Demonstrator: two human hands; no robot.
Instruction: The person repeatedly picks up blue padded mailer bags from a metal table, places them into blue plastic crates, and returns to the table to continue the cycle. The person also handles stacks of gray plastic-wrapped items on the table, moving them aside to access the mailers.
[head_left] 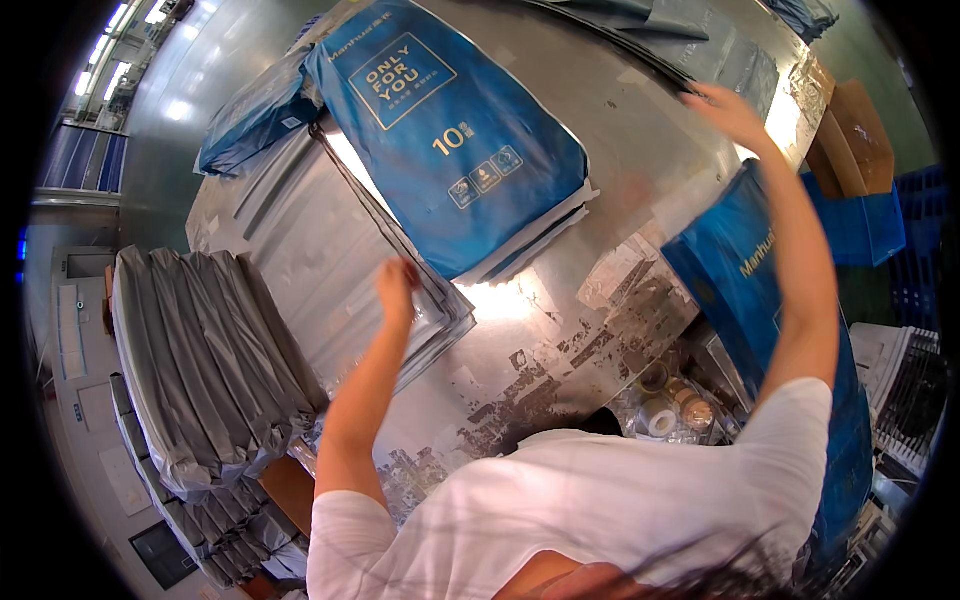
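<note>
My left hand (397,288) is over the near right edge of a flat stack of grey plastic bags (310,220). Its fingers are curled in and slightly blurred, so what they hold, if anything, is hidden. To the right, my right hand (728,115) reaches across the table with fingers stretched toward the dark edge of another grey bag stack (650,25). The fingertips are at that edge. Between the hands lies a pile of blue printed plastic bags (450,140), its near end showing white layered edges.
Folded grey bags (200,350) are piled at the left. A blue bag (725,265) hangs by the table's right side, close to my right arm. Tape rolls (660,418) sit below the worn metal table (540,370). Beyond stand a cardboard box (850,140) and a blue bin (865,225).
</note>
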